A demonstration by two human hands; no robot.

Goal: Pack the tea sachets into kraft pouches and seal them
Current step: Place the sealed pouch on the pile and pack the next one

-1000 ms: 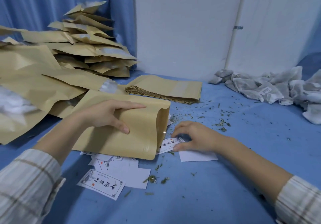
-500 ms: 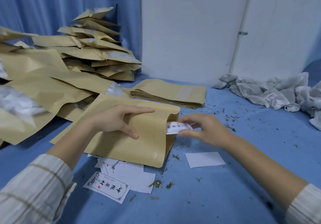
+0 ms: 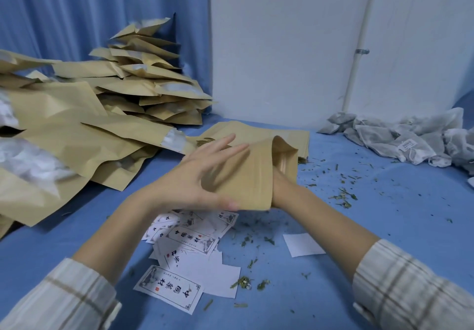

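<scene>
My right hand is deep inside a kraft pouch [image 3: 246, 176], whose mouth points right and away.

My left hand [image 3: 197, 178] lies spread open on the pouch, thumb under its near edge, lifting it off the blue tabletop [image 3: 384, 227]. The long axis runs left to right. My right hand [image 3: 278, 188] is hidden past the wrist, so I cannot tell its grip. Printed cards [image 3: 179, 252] lie just below; sachets [image 3: 410, 140] far right, filled pouches [image 3: 102, 114] crowd the left.

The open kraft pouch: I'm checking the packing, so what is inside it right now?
The right hand reaches into the open kraft pouch, in past the wrist. The left hand steadies it from outside. The paper hides the fingers and any contents.
</scene>
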